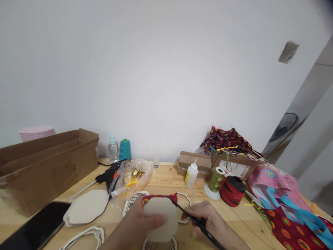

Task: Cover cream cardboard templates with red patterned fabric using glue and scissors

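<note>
In the lower middle, my left hand (pixel 137 224) is closed on a pale card (pixel 162 208) shaped like a rounded square, thumb across its face. Red patterned fabric (pixel 158 197) shows behind the card's upper edge. My right hand (pixel 206 220) grips a slim black pointed tool (pixel 191 217), its tip meeting the card's upper right corner; whether it is tweezers or a pen I cannot tell. Beneath and around the card lie white cut-out lattice pieces (pixel 135 200) and a thin white frame (pixel 186 199), both partly hidden.
To the left are a long cardboard box (pixel 57 163), a phone (pixel 36 225), stacked pale boards (pixel 87 206) and a glue gun (pixel 106 178). At the right stand a glue bottle (pixel 191 176), green thread (pixel 216 180), a red-black spool (pixel 232 191) and fabric strips (pixel 293 222).
</note>
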Action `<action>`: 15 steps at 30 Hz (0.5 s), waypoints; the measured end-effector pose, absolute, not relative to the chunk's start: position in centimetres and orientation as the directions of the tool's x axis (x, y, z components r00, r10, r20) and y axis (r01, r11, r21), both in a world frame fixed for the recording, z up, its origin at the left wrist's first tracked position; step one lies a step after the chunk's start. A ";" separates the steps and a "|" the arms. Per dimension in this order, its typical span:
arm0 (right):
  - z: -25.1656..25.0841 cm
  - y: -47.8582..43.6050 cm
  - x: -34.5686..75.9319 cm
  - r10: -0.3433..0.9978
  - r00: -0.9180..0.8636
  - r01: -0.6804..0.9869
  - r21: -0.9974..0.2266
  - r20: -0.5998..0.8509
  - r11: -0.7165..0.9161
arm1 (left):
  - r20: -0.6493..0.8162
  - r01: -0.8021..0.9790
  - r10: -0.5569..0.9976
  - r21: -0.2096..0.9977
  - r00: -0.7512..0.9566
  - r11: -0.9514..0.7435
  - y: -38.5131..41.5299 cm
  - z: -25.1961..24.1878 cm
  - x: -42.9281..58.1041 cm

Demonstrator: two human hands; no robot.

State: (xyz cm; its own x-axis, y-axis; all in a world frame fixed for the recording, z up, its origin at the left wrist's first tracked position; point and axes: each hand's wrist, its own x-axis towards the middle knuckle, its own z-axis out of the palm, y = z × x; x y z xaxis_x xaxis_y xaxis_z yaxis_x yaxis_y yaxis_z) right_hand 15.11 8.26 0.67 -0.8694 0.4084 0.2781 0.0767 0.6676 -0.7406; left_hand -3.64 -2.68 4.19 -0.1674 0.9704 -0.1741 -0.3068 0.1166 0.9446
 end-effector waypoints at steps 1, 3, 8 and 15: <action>0.8 8.3 15.3 0.417 -0.870 0.090 -0.747 0.263 0.658 | -0.177 -0.290 0.968 0.949 -0.176 0.121 -2.7 4.0 -3.8; 0.9 8.4 15.7 0.428 -0.873 0.108 -0.765 0.233 0.635 | -0.179 -0.250 0.965 0.960 -0.191 0.129 -2.6 3.8 -4.0; 1.2 8.6 16.2 0.441 -0.875 0.105 -0.810 0.201 0.578 | -0.168 -0.189 0.972 0.973 -0.163 0.136 -2.5 3.3 -4.7; 2.6 8.3 16.0 0.396 -0.897 0.117 -0.758 0.197 0.641 | -0.154 -0.121 0.981 0.983 -0.114 0.140 -2.4 2.8 -5.3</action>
State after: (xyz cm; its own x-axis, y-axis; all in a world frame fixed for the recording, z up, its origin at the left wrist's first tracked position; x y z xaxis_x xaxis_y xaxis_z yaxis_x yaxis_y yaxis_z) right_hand 16.03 8.34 2.55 -0.8967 0.3963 0.1972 0.1168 0.6415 -0.7582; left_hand -5.31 -2.43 2.79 -0.1145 0.9814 -0.1538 -0.1209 0.1399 0.9828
